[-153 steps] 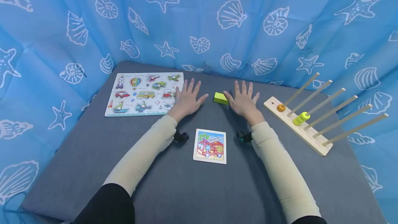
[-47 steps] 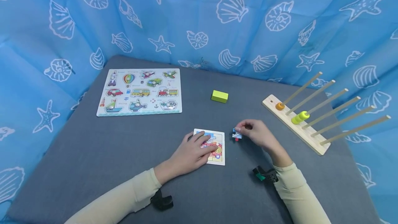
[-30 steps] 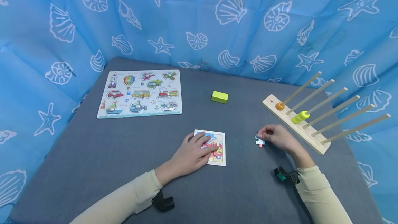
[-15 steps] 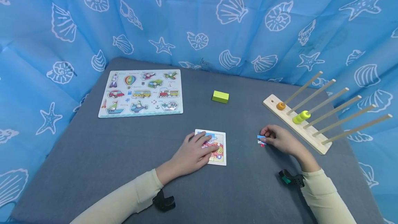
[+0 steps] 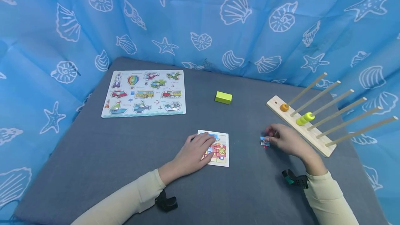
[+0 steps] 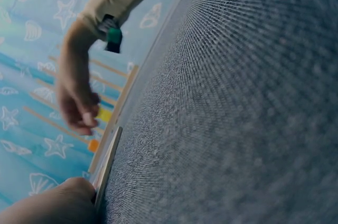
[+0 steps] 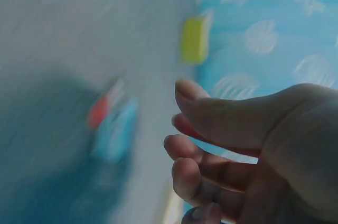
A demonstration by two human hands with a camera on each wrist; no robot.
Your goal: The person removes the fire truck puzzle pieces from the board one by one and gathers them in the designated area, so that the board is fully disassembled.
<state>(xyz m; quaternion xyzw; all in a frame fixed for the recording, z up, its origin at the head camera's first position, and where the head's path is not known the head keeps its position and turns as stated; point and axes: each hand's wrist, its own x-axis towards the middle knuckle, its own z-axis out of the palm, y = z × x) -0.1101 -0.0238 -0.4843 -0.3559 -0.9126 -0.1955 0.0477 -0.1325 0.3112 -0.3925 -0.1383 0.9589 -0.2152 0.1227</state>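
Note:
My left hand point(image 5: 193, 152) rests its fingers on a small fire-engine jigsaw puzzle point(image 5: 222, 152) in a white frame. Its fingers cover the left part of the picture, and a pale bare spot shows at the upper right of the frame. Right of the puzzle, a blue jigsaw piece point(image 5: 264, 142) with a red tab lies on the grey table. My right hand point(image 5: 287, 141) is just beside that piece, its fingers loosely bent. In the right wrist view the thumb and fingers of the right hand point(image 7: 232, 145) hold nothing, and the blurred piece point(image 7: 115, 129) is apart from them.
A vehicle peg puzzle board point(image 5: 143, 93) lies at the back left. A lime-green block point(image 5: 223, 97) sits at the back middle. To the right, close to the right hand, stands a wooden peg rack point(image 5: 315, 140) with orange and yellow beads. A blue curtain point(image 5: 200, 16) hangs behind.
From lying flat on the table, my left hand came onto the puzzle. My right hand carried a piece from beside the puzzle rightward, set it down and let go of it.

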